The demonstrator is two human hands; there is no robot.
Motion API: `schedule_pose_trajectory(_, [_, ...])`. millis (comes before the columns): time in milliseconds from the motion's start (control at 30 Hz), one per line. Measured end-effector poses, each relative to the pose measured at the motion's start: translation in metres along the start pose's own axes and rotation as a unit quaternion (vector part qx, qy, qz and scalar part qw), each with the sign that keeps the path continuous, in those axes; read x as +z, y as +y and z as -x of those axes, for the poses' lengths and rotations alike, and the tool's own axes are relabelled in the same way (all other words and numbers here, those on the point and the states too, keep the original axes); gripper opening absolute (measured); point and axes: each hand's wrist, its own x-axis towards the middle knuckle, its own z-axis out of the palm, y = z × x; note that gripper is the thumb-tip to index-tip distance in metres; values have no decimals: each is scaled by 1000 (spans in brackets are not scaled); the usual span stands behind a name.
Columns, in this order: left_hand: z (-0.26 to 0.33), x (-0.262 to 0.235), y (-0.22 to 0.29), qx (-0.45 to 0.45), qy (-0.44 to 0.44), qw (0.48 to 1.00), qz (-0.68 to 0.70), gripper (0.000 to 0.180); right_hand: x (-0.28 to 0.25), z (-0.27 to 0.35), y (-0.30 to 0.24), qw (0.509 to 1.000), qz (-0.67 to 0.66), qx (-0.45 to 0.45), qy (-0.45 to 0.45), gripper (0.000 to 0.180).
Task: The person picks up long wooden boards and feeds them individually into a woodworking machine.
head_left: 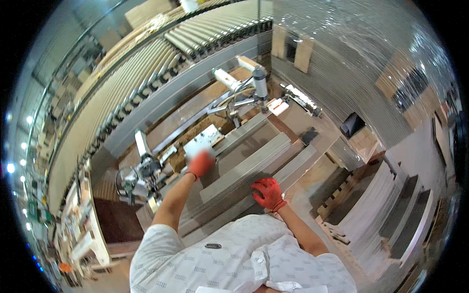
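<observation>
Head view shows my left hand (201,163) gripping a blurred white sheet (201,142) at the far left of the grey boards (254,163), while my right hand (267,193), curled loosely, should steady their near edge.

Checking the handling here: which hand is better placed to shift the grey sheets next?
Probably the right hand: its red glove rests on the stacked grey sheets, while the left hand is raised, blurred, holding a white piece.

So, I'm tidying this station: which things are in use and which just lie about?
In use:
left hand on a white block
right hand on the grey panel stack

Lying about:
roller conveyor
side stacks of panels
</observation>
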Motion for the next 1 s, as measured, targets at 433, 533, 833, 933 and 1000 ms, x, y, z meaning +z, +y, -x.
schedule_pose_trajectory(433, [-9, 20, -30, 51, 49, 994, 82, 62, 1, 12, 3, 995, 84, -43, -33, 31])
schedule_pose_trajectory(533, [-3, 18, -56, 74, 73, 994, 19, 62, 4, 8, -1, 994, 89, -54, -30, 28])
schedule_pose_trajectory(833, [29, -6, -45, 181, 110, 974, 75, 56, 8, 5, -5, 994, 72, -80, -4, 25])
schedule_pose_trajectory(933, [53, -45, 43, 212, 151, 958, 118, 55, 7, 15, 10, 995, 80, -51, -26, 29])
schedule_pose_trajectory(1000, [85, -84, 82, 182, 145, 962, 139, 55, 7, 17, 13, 993, 92, -50, -57, 36])
